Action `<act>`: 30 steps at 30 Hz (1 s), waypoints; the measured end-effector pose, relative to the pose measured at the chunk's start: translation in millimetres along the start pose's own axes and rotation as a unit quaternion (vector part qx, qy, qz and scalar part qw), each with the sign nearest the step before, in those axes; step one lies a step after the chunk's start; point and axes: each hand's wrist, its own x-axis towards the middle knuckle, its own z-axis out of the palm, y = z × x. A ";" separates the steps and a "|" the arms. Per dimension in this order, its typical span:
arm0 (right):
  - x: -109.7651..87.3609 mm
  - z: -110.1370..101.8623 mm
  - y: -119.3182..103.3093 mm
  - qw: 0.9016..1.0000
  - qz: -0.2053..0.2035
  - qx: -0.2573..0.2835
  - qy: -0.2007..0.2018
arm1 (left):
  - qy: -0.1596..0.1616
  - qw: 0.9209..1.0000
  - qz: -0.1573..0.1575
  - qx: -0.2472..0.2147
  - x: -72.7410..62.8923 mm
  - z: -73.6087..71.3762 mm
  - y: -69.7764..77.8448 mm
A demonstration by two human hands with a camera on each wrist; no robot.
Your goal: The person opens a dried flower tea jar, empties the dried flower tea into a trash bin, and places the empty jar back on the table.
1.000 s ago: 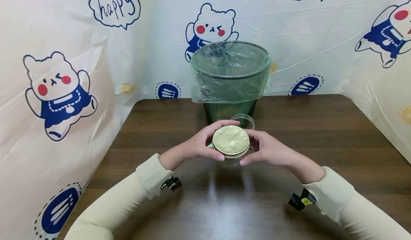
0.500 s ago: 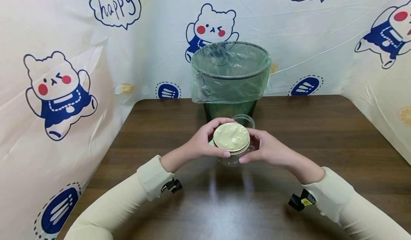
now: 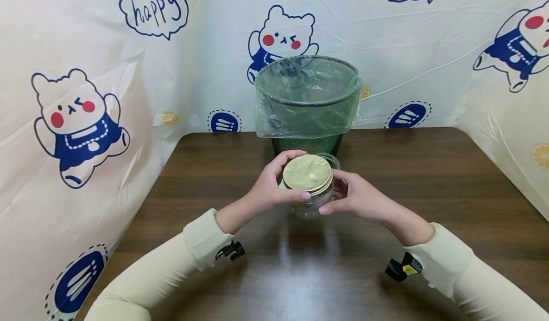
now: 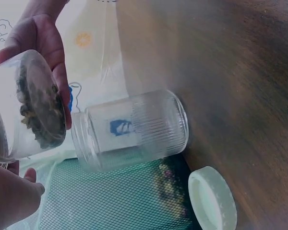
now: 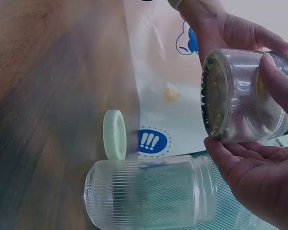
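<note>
A clear jar [image 3: 310,209] with a pale gold lid [image 3: 307,172] is held up off the table. My left hand [image 3: 274,182] curls round the lid, thumb along its near edge. Round the jar's body from the other side, my right hand [image 3: 358,194] holds on with thumb and fingers. Dark greenish-brown bits [image 4: 43,108] lie in the bottom of the held jar, visible in the left wrist view. Behind it a taller clear ribbed jar [image 5: 149,191] stands uncovered on the table. Beside that jar rests a pale green lid [image 5: 114,135].
A mesh wastebasket [image 3: 309,116] lined with a green plastic bag stands at the back of the brown wooden table [image 3: 429,178]. A white printed curtain [image 3: 206,49] hangs behind and along both sides.
My left hand and the gold-lidded jar have moved slightly up and away from me, and the lid now covers more of the ribbed jar's rim. My right hand has barely shifted.
</note>
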 end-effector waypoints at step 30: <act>-25.6 -49.4 -11.5 0.998 -0.018 -0.009 0.054 | 0.068 0.993 -0.003 0.097 -16.2 -36.2 -14.1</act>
